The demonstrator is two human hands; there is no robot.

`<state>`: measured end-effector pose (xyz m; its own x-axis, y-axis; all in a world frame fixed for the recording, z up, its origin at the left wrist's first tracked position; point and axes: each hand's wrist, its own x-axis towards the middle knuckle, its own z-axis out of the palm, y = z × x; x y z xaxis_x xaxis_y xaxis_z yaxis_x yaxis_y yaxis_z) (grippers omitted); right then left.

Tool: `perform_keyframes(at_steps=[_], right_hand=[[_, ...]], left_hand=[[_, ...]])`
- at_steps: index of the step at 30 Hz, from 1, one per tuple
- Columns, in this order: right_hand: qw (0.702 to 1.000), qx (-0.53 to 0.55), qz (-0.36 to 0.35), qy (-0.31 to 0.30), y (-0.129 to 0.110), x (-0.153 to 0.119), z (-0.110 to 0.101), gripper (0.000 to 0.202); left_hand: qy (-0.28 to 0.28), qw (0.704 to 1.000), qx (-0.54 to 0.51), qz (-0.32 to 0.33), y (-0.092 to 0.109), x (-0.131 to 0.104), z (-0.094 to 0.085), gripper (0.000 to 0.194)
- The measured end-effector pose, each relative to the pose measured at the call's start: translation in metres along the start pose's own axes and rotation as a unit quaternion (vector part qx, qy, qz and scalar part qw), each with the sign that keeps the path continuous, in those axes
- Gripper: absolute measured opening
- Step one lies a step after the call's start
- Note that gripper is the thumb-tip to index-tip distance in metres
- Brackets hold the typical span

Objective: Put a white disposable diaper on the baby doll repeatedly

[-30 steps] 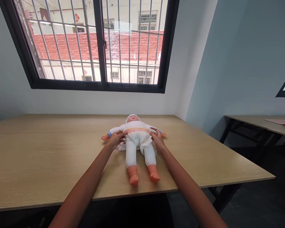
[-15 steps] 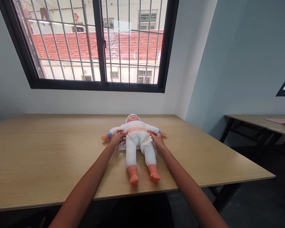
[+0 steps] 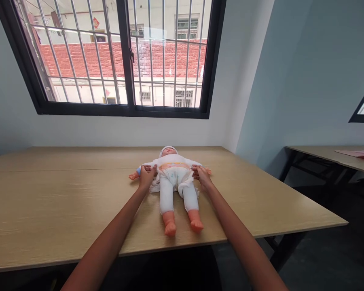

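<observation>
Lying on its back on the counter (image 3: pixel 79 206), the doll (image 3: pixel 175 158) is squarely between the two hands, a placement that presumably lets both reach its waist evenly. The left hand (image 3: pixel 147 176) is partly curled, thumb and fingers bent toward each other beside the doll's hip; whether any cloth is caught between them is too small to tell. The right hand (image 3: pixel 201 174) mirrors it at the opposite hip, fingers half bent at the edge of the diaper (image 3: pixel 175 177), though a firm pinch cannot be made out. Between the hands, the diaper's colored waistband (image 3: pixel 174 165) crosses the belly, while loose white cloth (image 3: pixel 154 187) spreads just below the left hand, beside the thigh. The doll's arms stretch outward behind the hands, which probably leaves its sides free for the fingers. Its legs (image 3: pixel 166 198) rest slightly apart on the near side of the hands, and its capped head (image 3: pixel 169 152) lies beyond them. The hands are set nearly level, seemingly to keep both sides balanced.
</observation>
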<state>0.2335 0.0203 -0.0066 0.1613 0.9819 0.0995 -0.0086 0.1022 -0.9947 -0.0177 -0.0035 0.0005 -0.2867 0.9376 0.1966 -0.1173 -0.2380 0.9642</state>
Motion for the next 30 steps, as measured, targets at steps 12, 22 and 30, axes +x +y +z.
perform_keyframes(at_steps=[12, 22, 30], right_hand=[[0.898, -0.169, 0.161, -0.373, -0.025, -0.024, -0.046, 0.047], [0.965, -0.157, 0.047, -0.203, -0.008, -0.010, -0.031, 0.011], [0.997, -0.073, -0.017, -0.035, 0.015, 0.010, -0.025, 0.021]], left_hand=[[-0.256, 0.822, 0.331, 0.387, 0.044, -0.042, 0.059, 0.017], [-0.356, 0.732, 0.430, 0.391, 0.026, -0.038, 0.078, 0.032], [-0.359, 0.712, 0.454, 0.398, 0.032, -0.040, 0.072, 0.030]])
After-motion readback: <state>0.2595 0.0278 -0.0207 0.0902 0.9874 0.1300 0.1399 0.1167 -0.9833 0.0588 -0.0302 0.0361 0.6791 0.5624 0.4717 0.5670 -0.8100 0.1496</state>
